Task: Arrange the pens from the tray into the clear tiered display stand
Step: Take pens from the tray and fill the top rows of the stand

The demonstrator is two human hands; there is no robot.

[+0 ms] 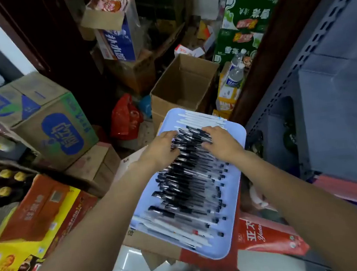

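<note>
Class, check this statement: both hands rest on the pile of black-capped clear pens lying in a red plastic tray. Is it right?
One detail is wrong: the tray is not red. The head view shows both the left hand and the right hand on the pile of black-capped clear pens, which lies in a pale blue plastic tray.

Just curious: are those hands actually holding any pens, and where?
Both hands, left hand and right hand, lie on the black-capped pens; a closed grip cannot be told.

A single wide-angle head-worn camera looks forward and steeply down from close above. Both forearms reach away from the bottom corners toward a pale blue plastic tray (235, 187) near centre.
</note>
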